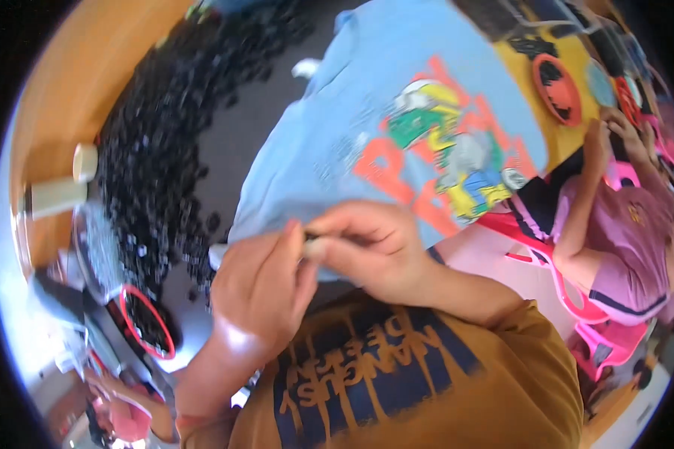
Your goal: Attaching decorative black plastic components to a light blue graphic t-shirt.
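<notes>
My left hand [256,288] and my right hand [378,251] meet in front of my chest, fingertips pinched together. Between them a small dark piece [310,236] just shows; the fingers cover most of it, so its exact kind cannot be made out. Directly beyond the hands lies a light blue cloth [299,165] with a colourful cartoon print, spread over the table. Left of it, a large heap of small black pieces [153,157] covers the dark tabletop.
A red-rimmed basket [159,352] holding black pieces is at the lower left. Beside the heap are a clear plastic bag [97,243] and a pale cylinder [56,197]. At right, a person in mauve [625,232] works near a red tray [569,112] and pink chair [610,344].
</notes>
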The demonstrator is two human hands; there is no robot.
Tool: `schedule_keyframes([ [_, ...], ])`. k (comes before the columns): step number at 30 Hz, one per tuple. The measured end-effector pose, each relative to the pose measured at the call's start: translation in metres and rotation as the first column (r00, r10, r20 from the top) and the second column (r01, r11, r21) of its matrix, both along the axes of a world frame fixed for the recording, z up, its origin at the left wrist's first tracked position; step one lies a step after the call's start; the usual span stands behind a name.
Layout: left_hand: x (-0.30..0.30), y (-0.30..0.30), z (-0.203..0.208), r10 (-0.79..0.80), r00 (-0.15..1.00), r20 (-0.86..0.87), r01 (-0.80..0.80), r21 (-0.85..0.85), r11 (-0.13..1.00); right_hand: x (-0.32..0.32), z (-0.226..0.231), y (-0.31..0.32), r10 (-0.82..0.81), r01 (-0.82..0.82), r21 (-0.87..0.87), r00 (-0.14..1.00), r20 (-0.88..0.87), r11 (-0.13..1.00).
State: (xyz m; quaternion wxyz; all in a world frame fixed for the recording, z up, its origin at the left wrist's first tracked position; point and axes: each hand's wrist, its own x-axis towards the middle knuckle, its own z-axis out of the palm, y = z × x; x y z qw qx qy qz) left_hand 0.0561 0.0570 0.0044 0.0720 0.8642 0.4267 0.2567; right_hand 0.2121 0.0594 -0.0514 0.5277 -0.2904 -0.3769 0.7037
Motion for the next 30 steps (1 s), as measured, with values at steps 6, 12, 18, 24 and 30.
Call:
schedule_keyframes([
  [6, 0.006, 0.005, -0.008, 0.059, 0.998, -0.023, -0.056, 0.137, 0.989, 0.001, -0.002, 0.005, 0.080, -0.083, -0.027, 0.993, -0.089, 0.996],
  [12, 0.013, 0.000, -0.004, 0.199, 0.970, 0.138, -0.192, -0.065, 0.979, 0.006, -0.001, 0.006, 0.133, -0.165, -0.102, 0.954, -0.268, 0.981],
  [18, 0.014, 0.001, -0.010, 0.192, 0.973, 0.128, -0.193, -0.002, 0.981, 0.016, -0.002, 0.005, 0.206, -0.226, -0.086, 0.958, -0.200, 0.970],
  [24, 0.009, 0.006, -0.015, 0.147, 0.984, 0.105, -0.152, 0.045, 0.987, 0.010, -0.006, 0.007, 0.172, -0.190, -0.070, 0.962, -0.210, 0.979],
  [30, 0.009, 0.004, -0.006, 0.114, 0.989, 0.099, -0.120, 0.058, 0.991, 0.013, 0.002, 0.005, 0.179, -0.208, -0.097, 0.953, -0.244, 0.973],
])
